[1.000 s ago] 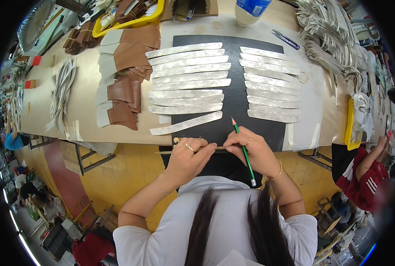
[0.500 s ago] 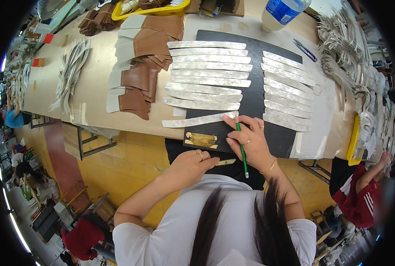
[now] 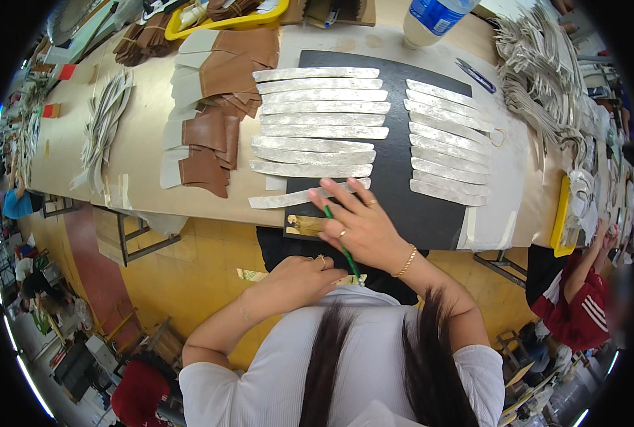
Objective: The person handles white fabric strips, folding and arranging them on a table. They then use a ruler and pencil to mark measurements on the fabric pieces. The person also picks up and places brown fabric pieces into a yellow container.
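Right hand (image 3: 363,224) lay at near edge of counter (image 3: 146,142), fingers spread flat over end of lowest silver strip (image 3: 299,197), green pencil (image 3: 342,245) tucked between fingers. Left hand (image 3: 299,274) hung below counter edge, loosely curled; could not tell if it held anything. Strip long, narrow, shiny, lying partly off black mat (image 3: 395,164). More silver strips (image 3: 317,121) filled mat in two columns, little bare room between. Brown leather pieces (image 3: 210,135) lay well left.

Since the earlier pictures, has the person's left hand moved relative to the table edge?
Yes. The left hand has drawn back from the table edge toward the body.
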`<state>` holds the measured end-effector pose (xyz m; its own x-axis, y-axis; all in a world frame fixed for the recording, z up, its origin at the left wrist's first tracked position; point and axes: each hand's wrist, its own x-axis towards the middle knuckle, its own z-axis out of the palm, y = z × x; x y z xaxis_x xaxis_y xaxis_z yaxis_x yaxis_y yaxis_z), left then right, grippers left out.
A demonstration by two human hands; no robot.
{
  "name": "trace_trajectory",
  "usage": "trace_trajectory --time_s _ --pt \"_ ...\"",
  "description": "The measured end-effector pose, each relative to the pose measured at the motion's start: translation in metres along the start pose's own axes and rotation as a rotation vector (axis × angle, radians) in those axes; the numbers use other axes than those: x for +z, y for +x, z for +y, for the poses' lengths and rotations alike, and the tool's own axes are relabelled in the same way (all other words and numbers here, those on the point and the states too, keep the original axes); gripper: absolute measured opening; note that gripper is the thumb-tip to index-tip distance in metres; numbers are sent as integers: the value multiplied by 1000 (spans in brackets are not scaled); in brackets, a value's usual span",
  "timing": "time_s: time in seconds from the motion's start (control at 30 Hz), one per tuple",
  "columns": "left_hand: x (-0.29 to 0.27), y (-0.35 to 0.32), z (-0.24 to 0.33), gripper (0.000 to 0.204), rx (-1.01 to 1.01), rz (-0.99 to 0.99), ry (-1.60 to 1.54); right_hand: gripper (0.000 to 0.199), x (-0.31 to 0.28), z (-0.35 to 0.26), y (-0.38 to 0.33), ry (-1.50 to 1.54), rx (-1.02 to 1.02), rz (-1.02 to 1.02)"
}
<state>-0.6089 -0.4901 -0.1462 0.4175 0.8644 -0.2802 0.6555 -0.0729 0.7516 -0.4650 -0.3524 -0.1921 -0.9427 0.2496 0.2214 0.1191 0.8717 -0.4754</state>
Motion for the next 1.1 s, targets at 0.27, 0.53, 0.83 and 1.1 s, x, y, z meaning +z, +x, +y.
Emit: trace_trajectory --time_s 0.27,0.53,0.83,1.1 --pt "2 -3 -1 26 -40 -57 -11 25 10 -8 -1 33 25 -59" --pt "8 -3 -4 32 -18 -63 -11 19 3 -13 -18 -1 44 -129" --pt "2 -4 -1 28 -5 24 9 20 -10 4 -40 164 132 423" --pt "-9 0 2 24 50 61 -9 33 -6 11 -42 230 233 521"
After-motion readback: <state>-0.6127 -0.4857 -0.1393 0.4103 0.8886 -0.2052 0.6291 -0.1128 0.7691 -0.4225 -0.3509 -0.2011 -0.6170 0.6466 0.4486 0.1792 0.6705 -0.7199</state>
